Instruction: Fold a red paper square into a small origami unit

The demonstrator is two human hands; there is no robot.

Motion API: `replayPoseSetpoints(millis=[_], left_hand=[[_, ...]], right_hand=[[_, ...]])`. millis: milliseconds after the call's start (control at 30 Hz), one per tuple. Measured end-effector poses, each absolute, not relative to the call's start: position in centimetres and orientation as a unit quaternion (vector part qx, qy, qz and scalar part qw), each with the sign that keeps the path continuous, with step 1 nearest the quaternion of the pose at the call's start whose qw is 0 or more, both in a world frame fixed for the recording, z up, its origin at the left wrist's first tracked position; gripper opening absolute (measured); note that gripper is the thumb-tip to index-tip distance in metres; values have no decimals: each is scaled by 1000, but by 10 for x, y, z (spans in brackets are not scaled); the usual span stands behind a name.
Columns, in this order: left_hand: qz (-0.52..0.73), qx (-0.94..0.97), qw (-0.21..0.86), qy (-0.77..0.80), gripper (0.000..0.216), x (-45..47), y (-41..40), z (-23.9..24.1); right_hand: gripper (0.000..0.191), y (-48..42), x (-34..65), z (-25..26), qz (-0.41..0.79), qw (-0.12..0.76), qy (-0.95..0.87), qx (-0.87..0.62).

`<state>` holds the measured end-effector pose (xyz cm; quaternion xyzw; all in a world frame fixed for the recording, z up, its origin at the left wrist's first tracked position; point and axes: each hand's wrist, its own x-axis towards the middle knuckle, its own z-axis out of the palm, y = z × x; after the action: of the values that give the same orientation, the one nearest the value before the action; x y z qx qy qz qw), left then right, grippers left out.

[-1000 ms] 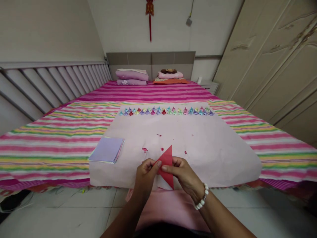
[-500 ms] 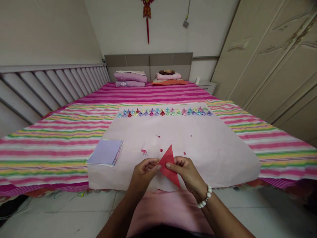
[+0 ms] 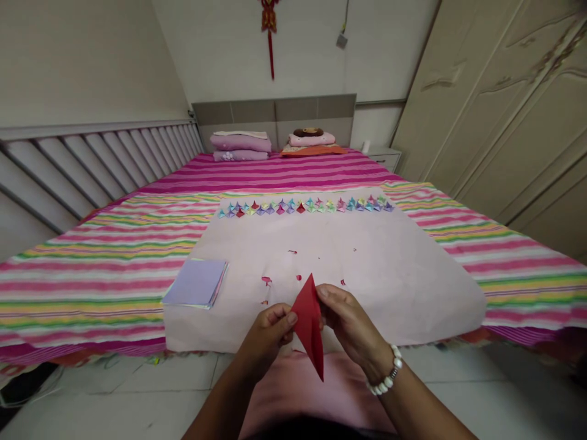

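Observation:
A folded sheet of red paper (image 3: 308,318) is held up between both hands over the front edge of the pale sheet (image 3: 389,269). It is a long pointed shape standing nearly upright, its right side parted at the fold. My left hand (image 3: 275,327) pinches its left corner between thumb and fingers. On the other side, my right hand (image 3: 346,318) holds the right edge, thumb near the upper part and fingertips partly hidden behind the paper. A white bead bracelet (image 3: 387,376) circles my right wrist.
Square coloured papers (image 3: 197,282), lilac on top, are stacked at the left. Several small folded paper pieces (image 3: 300,208) line the sheet's far side. Small red marks or holes (image 3: 266,280) dot its middle. Beyond are folded bedding (image 3: 241,143) and a bed rail (image 3: 105,159).
The red paper has turned more upright and its right side has parted. My right hand has shifted its thumb from the paper's face to the upper right edge.

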<state>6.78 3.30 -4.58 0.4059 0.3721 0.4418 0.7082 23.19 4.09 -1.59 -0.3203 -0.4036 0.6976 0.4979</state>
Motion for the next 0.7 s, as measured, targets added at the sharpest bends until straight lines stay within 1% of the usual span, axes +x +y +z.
replayPoseSetpoints(millis=[133,267,433,567,633,700], left_hand=[[443,395,725,348,32,71,33,-45],[442,375,742,337,36,73,33,-43],[429,369,757,327,32,76,31,-44],[433,361,757,330,33,77,30,-46],[432,362,755,336,33,76,30,-48],[434,365,747,348,33,77,31,-49]], right_hand=[[24,39,233,-17,708,490,-390,-326],[24,38,234,-19,720,480,-381,-324],[22,39,233,-19,726,485,-366,-321],[21,40,232,-21,732,485,-359,-315],[17,40,232,-22,734,486,-354,-315],[9,39,232,-21,727,488,-358,-324]])
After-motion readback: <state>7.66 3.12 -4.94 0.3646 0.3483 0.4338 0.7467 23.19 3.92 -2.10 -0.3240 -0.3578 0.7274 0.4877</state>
